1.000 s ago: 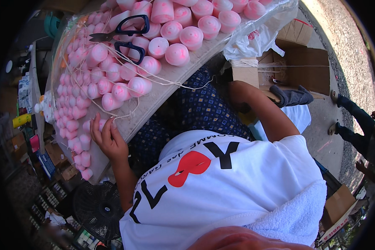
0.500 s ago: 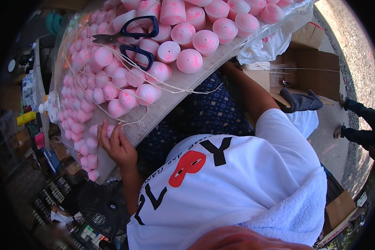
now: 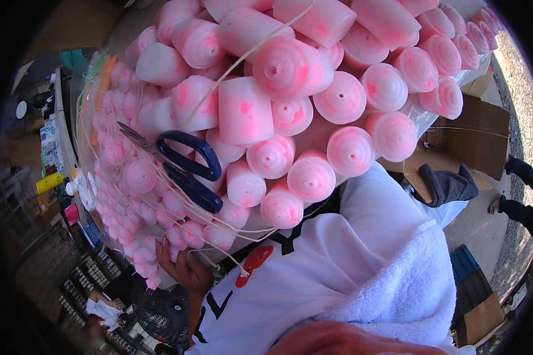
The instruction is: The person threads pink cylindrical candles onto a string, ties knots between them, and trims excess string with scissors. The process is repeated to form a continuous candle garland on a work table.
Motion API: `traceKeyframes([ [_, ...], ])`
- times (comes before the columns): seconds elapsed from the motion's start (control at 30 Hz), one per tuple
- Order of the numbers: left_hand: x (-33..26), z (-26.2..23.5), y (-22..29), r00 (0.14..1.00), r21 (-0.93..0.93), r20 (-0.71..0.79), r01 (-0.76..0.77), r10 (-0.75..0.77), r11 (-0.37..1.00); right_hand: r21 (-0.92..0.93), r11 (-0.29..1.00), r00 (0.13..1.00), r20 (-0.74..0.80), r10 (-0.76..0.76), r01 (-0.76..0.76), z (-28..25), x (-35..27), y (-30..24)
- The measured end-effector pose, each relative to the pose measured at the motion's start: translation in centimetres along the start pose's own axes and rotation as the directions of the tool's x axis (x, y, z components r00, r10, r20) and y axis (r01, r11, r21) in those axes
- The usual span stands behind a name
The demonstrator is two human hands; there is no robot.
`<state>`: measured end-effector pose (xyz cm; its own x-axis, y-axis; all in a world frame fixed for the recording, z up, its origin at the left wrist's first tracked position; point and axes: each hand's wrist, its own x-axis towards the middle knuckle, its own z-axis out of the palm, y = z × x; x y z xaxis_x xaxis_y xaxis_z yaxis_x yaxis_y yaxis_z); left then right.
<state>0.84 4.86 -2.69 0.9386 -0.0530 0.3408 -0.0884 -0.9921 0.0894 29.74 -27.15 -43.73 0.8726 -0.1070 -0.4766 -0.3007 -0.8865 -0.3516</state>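
Note:
Beside the table's near left edge is my left hand (image 3: 186, 269), its fingers and thumb around a small pink candle (image 3: 174, 252) at the edge of the pile. Much of that candle is hidden. Many pink-and-white wax candles (image 3: 311, 176), several with a small hole in the end, cover the table. Scissors (image 3: 189, 171) with dark blue handles lie on them, blades pointing up and left. Thin white wick strings (image 3: 243, 229) trail across the candles and over the near edge onto my shirt. My right hand is hidden, with my right sleeve (image 3: 367, 198) reaching beneath the candles.
An open cardboard box (image 3: 471, 142) stands right of the table with a dark grey cloth (image 3: 447, 184) over its flap. A black fan (image 3: 163, 307) is at the lower left. A person's legs (image 3: 518, 207) show at the far right. A white towel (image 3: 397, 290) hangs over my shoulder.
My view has come closer to the table, so candles and scissors look larger and lower. My right forearm, visible before, is now hidden. My left hand stays by the pile's edge.

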Motion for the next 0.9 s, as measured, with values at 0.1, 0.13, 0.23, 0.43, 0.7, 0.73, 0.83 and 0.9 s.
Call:
traceKeyframes([
  [0.1, 0.8, -0.9, -0.7, 0.99, 0.007, 0.073, -0.123, 0.122, 0.992, 0.027, 0.999, 1.0, -0.006, 0.024, -0.024, 0.9, 1.3, 0.0],
  [0.13, 0.8, -1.1, -0.8, 0.983, 0.002, 0.103, -0.15, 0.149, 0.989, 0.036, 0.999, 1.0, -0.015, 0.026, -0.025, 1.2, 1.5, 0.1],
  [0.23, 0.4, -1.2, -1.3, 0.985, 0.017, 0.101, -0.141, 0.139, 0.99, 0.076, 0.997, 0.998, -0.062, 0.009, -0.004, 1.4, 2.1, -0.3],
  [0.43, 1.2, -0.1, 0.4, 0.998, -0.01, 0.059, -0.013, 0.014, 1.0, 0.265, 0.955, 0.958, -0.283, -0.053, 0.131, 0.1, -1.1, 0.3],
  [0.7, 1.3, -0.1, 1.5, 0.995, 0.058, -0.087, -0.039, 0.044, 0.998, 0.417, 0.653, 0.77, -0.429, -0.472, 0.632, -4.3, -14.1, -1.5],
  [0.73, 1.4, -0.1, 1.4, 0.992, 0.05, -0.114, -0.043, 0.049, 0.998, 0.393, 0.647, 0.756, -0.378, -0.534, 0.654, -4.8, -15.9, -1.3],
  [0.83, 1.5, 0.1, 1.4, 0.977, 0.011, -0.208, -0.047, 0.049, 0.999, 0.093, 0.745, 0.748, -0.156, -0.645, 0.661, -8.0, -19.4, 2.2],
  [0.9, 1.4, 0.4, 1.1, 0.955, -0.042, -0.291, -0.063, 0.048, 0.997, 0.122, 0.81, 0.819, -0.067, -0.57, 0.574, -13.3, -23.6, 3.7],
])
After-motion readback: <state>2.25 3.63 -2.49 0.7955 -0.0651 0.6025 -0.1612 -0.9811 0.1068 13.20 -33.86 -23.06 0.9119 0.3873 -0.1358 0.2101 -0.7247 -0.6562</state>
